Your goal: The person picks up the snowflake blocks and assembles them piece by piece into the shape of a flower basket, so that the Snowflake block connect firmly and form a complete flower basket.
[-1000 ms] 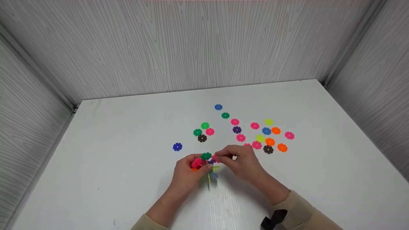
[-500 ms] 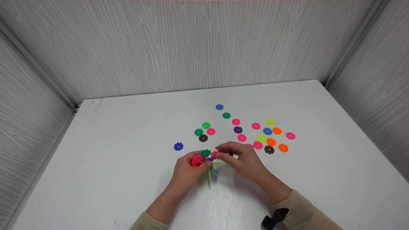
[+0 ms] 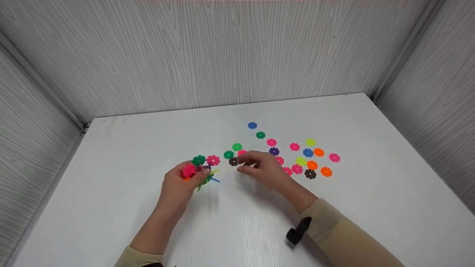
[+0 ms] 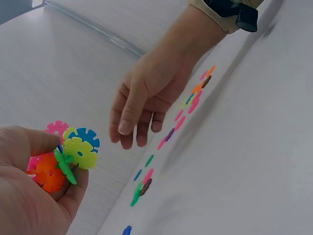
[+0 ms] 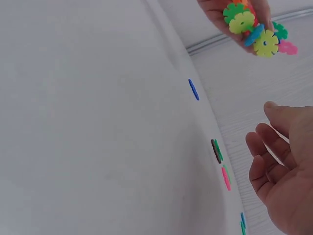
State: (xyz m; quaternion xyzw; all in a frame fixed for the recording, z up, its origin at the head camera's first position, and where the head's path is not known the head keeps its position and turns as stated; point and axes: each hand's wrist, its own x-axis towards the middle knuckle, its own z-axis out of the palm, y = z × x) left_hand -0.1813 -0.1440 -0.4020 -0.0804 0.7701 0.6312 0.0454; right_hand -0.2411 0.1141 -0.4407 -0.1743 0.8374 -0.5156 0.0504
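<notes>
Cluster [image 4: 66, 165] of joined, notched discs, pinched between thumb and fingers of the left hand [image 3: 178, 189], up off the white table [image 3: 130, 155], at nine o'clock from the right hand [image 3: 265, 170]. Within that bunch, as seen from the head: green disc [image 3: 199, 160] at twelve, pink disc [image 3: 213, 160] between one and two, blue piece [image 3: 215, 180] at four, second pink disc [image 3: 189, 171] at nine. In the left wrist view, also a yellow disc [image 4: 80, 153] and an orange disc [image 4: 50, 174], set at differing angles.

Right hand holding nothing, fingers loosely bent, raised over the table and apart from the cluster. Just beside those fingertips, between nine and ten o'clock: dark brown disc [image 3: 233, 161], grouped with green, light green and pink ones (the last partly covered by the hand). Near twelve, farther off: blue disc [image 3: 252, 125]. Between two and three: scatter [image 3: 312, 165] of pink, orange, yellow, blue and dark brown discs, flat on the table. Beige right sleeve [image 3: 334, 222] at four o'clock from its hand, black device [image 3: 298, 230] at five
</notes>
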